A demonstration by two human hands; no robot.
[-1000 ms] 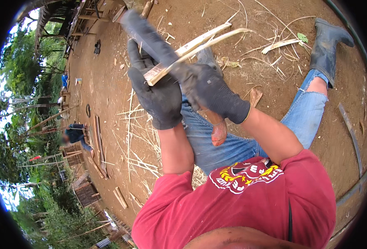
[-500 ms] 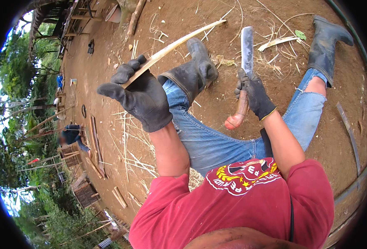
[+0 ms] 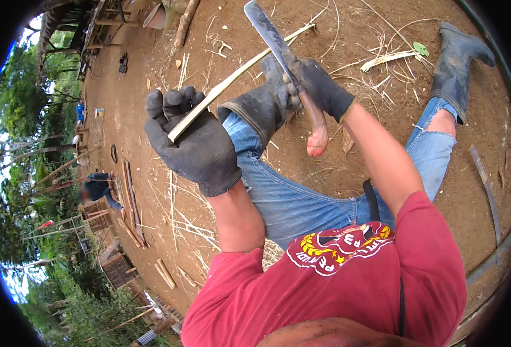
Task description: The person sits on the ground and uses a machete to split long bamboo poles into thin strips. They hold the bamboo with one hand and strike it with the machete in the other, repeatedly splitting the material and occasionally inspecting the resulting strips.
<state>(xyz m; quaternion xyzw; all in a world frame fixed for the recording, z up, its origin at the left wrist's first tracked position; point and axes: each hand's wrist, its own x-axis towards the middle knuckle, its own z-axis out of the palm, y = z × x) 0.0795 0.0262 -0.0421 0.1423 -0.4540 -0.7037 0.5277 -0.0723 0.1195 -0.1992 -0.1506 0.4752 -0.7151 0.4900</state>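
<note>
My left hand (image 3: pixel 194 141), in a dark work glove, has its fingers loosely curled around a long pale split strip of wood or bamboo (image 3: pixel 226 87). One end of the strip lies on the palm; the other points up and away to the right. In my right hand (image 3: pixel 320 87), also gloved, is a machete with a brown wooden handle (image 3: pixel 315 124) that ends in a reddish knob. Its dark metal blade (image 3: pixel 270 36) slants up to the left and crosses over the far part of the strip. Whether blade and strip touch, I cannot tell.
My rubber boots (image 3: pixel 455 63) and jeans frame the brown dirt ground, strewn with shavings (image 3: pixel 388 59). A flat metal strip (image 3: pixel 485 185) lies at the right. Far left, another person (image 3: pixel 98 186) bends near long poles (image 3: pixel 133 199), beside greenery.
My right hand has moved left and slightly up, and the machete has tilted left across the strip. My left hand has turned its palm more upward, and the strip has rotated slightly.
</note>
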